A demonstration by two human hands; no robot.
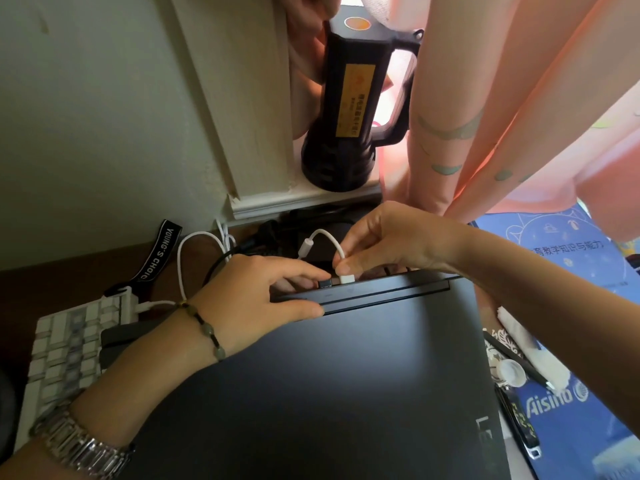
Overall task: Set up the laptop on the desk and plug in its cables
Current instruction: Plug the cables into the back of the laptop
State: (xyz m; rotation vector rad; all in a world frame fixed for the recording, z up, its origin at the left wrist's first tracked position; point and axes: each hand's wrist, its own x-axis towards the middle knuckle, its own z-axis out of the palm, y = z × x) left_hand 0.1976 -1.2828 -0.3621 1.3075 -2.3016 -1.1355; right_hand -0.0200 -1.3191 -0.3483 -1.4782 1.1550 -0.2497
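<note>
A dark laptop (346,375) lies closed on the desk, its rear edge facing away from me. My right hand (391,240) pinches a white cable plug (346,278) at a port on that rear edge. A black plug (325,283) sits in the port just left of it. My left hand (263,296) rests on the laptop's back left corner, thumb on the lid and fingers by the black plug. The white cable (325,237) loops up behind the laptop toward a tangle of black cables (277,237).
A white keyboard (69,348) lies left of the laptop with a white cable (187,258) plugged in. A black flashlight (353,109) stands on the sill behind. Pink curtains (519,116) hang at right above blue books (571,393), a pen and a bottle cap.
</note>
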